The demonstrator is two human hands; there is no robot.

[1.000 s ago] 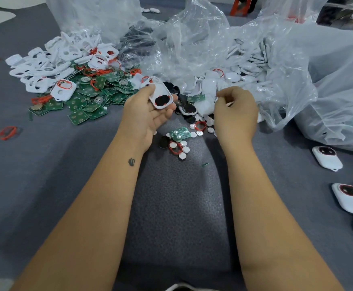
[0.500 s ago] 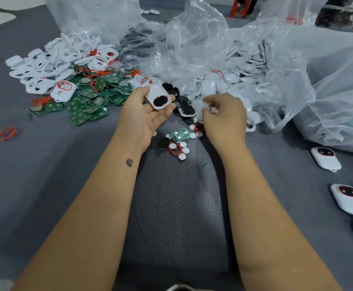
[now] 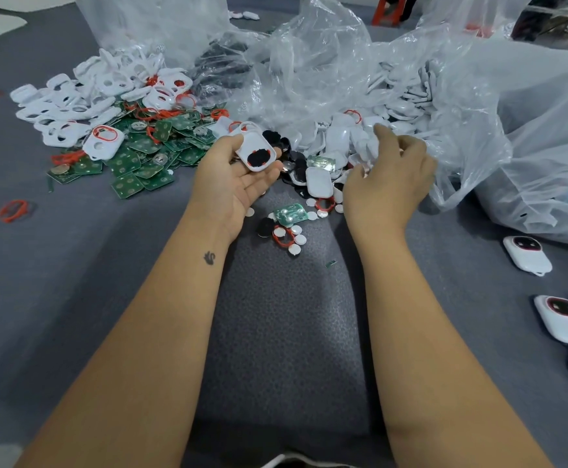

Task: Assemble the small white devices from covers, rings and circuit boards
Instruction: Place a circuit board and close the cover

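Left hand [image 3: 233, 179], palm up, pinches a small white rounded-rectangular plastic cover [image 3: 256, 151] between thumb and fingertips; a black oval insert with red edging shows in its window. Right hand [image 3: 388, 177] hovers over the heap of plain white plastic shells [image 3: 341, 143] beside the clear plastic bags [image 3: 461, 106], fingers loosely curled; whether it holds anything I cannot tell.

Green square circuit boards [image 3: 140, 163] lie piled to the left on the grey felt table [image 3: 73, 282], with thin red rubber rings [image 3: 13, 210] scattered about. Finished white devices [image 3: 527, 255] sit well apart at the right.

Judgement: cover is light, rigid, smooth, probably slippery. Best held by its long edges, as now, keeping the window free. Rings are soft and will distort; boards are stiff but best taken by the edges.
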